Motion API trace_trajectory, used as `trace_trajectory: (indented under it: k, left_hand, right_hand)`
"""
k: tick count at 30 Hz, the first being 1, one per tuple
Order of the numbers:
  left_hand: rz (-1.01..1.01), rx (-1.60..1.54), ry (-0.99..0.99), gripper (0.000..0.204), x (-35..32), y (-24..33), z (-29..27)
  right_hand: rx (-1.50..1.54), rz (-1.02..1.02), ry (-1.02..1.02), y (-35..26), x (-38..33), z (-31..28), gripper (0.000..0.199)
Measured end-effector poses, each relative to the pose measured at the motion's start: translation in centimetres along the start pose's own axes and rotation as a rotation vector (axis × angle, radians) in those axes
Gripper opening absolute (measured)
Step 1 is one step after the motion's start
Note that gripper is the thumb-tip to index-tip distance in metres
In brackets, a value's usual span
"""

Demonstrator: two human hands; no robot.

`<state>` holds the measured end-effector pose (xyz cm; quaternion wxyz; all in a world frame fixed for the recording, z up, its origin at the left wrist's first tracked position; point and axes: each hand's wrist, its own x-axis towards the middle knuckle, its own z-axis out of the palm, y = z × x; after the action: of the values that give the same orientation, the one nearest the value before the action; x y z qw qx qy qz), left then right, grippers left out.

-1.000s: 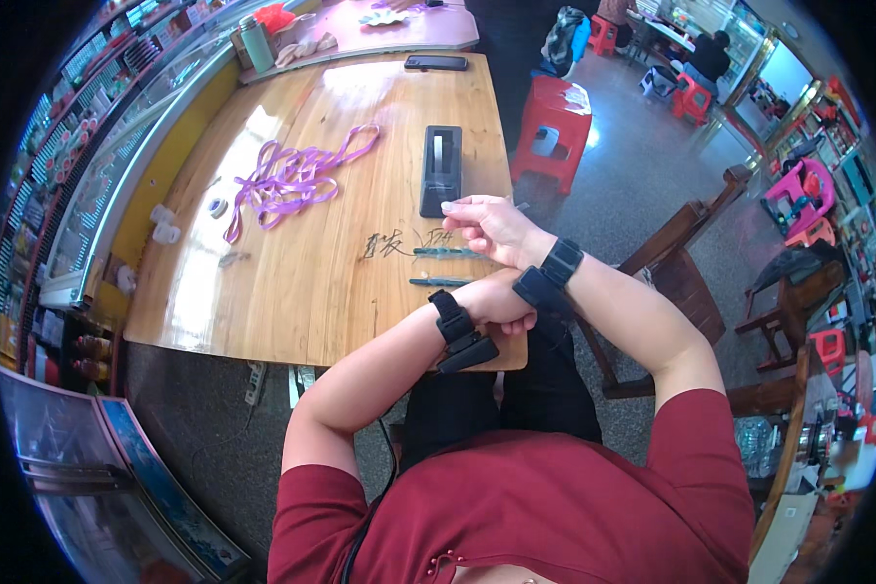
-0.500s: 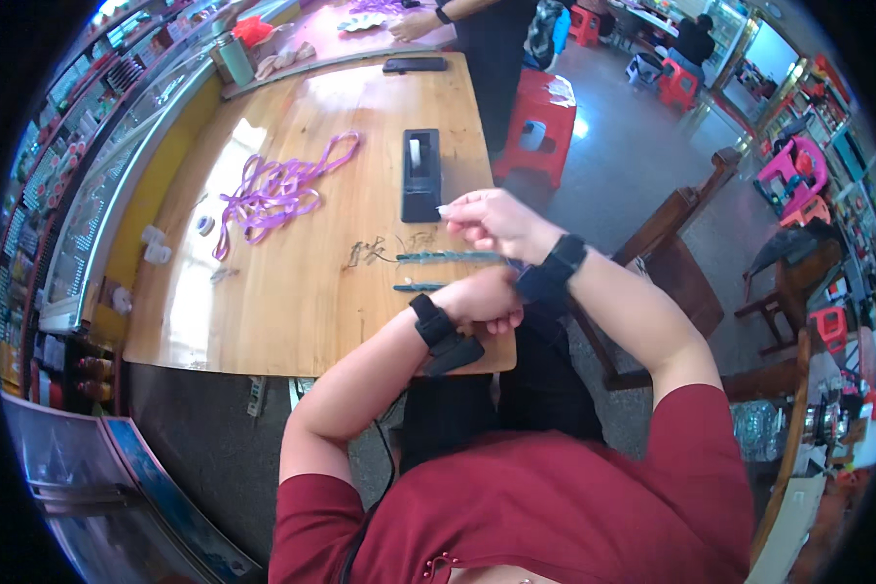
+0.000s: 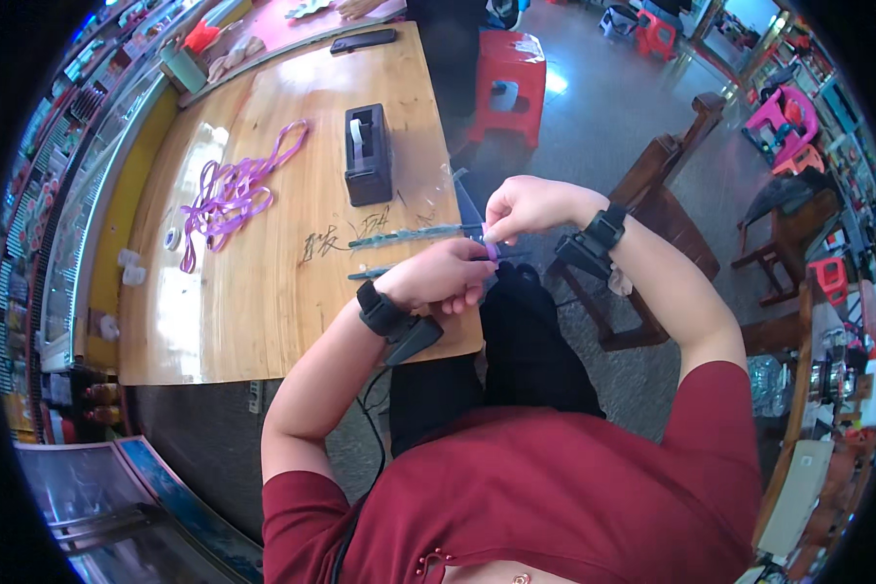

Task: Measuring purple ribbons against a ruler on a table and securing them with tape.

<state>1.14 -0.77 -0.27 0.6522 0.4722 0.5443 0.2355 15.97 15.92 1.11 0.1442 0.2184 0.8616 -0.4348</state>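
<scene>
A small purple piece point(image 3: 491, 251) is pinched between the fingertips of the left hand point(image 3: 438, 277) and the right hand point(image 3: 526, 206), just off the near right edge of the wooden table point(image 3: 263, 292). Two thin strips point(image 3: 414, 235) (greenish) lie beside the hands. Bare floor point(image 3: 594, 117) is seen rightward.

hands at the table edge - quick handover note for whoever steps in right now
Left hand: closed on a small purple ribbon piece, at the table edge.
Right hand: pinching the same piece from above.
Two thin green stems lie on the table just left of the hands; black tape dispenser behind them; loose purple ribbon pile farther left.
Done: cannot tell.
Left: ribbon pile looks untouched.
</scene>
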Motion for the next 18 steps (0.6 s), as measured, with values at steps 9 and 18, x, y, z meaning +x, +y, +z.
trace_trajectory:
  k: [9, 18]
  left_hand:
    - [0.02, -0.016, 0.0, 0.025, 0.3, -0.7, -0.1]
    - [-0.002, -0.009, -0.005, 0.026, 0.1, -0.2, -0.1]
  right_hand:
    - [-0.182, 0.004, 0.025, -1.3, 0.2, 0.0, 0.025]
    - [-0.145, -0.021, 0.072, -1.2, -0.2, 0.0, 0.025]
